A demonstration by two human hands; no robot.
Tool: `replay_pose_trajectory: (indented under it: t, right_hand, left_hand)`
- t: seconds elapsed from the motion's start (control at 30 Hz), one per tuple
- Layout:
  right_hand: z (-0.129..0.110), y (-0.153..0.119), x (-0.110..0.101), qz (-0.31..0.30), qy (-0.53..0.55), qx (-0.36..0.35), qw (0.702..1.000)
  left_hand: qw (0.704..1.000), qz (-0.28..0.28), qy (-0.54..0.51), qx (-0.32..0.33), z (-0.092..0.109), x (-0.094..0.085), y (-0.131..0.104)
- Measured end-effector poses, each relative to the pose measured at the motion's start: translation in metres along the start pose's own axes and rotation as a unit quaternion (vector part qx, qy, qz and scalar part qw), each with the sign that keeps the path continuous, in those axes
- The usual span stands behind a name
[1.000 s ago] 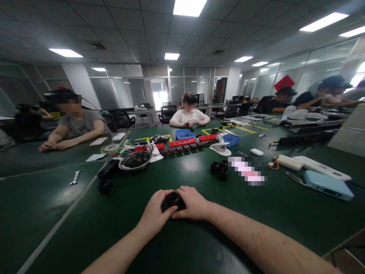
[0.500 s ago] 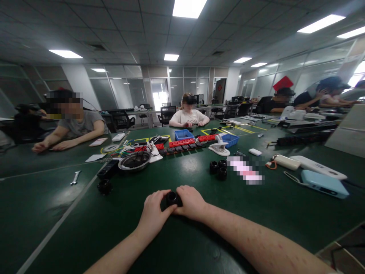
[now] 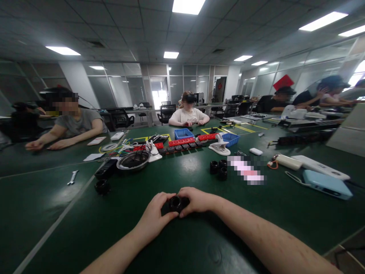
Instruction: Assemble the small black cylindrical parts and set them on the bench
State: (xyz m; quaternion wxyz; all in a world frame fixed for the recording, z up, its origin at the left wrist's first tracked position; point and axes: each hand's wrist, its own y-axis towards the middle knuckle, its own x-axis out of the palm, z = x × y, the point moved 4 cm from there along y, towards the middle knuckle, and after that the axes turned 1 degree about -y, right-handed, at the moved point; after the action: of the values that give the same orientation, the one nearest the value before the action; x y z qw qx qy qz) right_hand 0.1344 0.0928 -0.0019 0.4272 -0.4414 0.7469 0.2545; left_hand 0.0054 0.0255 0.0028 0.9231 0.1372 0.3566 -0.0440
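Observation:
A black ring-shaped part (image 3: 175,203) with a round hole in its top is between my two hands, low over the green table (image 3: 137,236). My left hand (image 3: 159,209) has its thumb and fingers closed around the part's left side. From the right, my right hand (image 3: 196,200) grips the same part between thumb and curled fingers. The part's underside is hidden, so I cannot tell whether it touches the table. Several similar black parts (image 3: 222,173) stand grouped to the right beyond my hands. Another black part (image 3: 102,187) sits alone to the left.
An open-ended wrench (image 3: 73,177) lies at left. Beyond my hands are a round metal pan (image 3: 133,161), a red-and-black strip (image 3: 182,142), blue trays (image 3: 230,139) and a white clamp (image 3: 219,145). A light-blue box (image 3: 327,184) lies right. Co-workers (image 3: 188,114) sit around.
Both hands and the black part have shifted slightly right and nearer to me. My right hand's fingers have moved on the part, and more of its rim and hole shows.

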Motion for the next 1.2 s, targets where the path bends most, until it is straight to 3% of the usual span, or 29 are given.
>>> replay_pose_trajectory:
  t: [0.17,0.27,0.53,0.73,0.97,1.2]
  right_hand:
    - [-0.013,0.002,0.011,0.117,-0.135,0.082,0.98]
    - [-0.018,0.001,0.012,0.142,-0.165,0.081,0.973]
    - [-0.002,-0.001,-0.002,0.018,0.002,-0.027,0.999]
    - [0.0,0.0,0.004,0.046,0.008,0.022,0.999]
    - [-0.018,-0.003,0.008,0.127,-0.16,0.071,0.976]
    - [-0.004,-0.003,-0.001,0.005,-0.013,-0.022,1.0]
  left_hand:
    - [0.997,0.054,0.026,-0.045,-0.003,0.001,-0.002]
    - [0.997,0.054,0.033,-0.032,-0.004,0.001,-0.001]
    - [1.0,-0.003,0.016,0.003,-0.005,-0.002,-0.001]
    - [1.0,0.0,-0.002,-0.016,0.003,-0.001,-0.002]
    - [0.999,0.025,0.003,-0.046,0.002,0.003,-0.001]
    - [1.0,-0.003,-0.009,0.0,0.0,0.002,0.0]
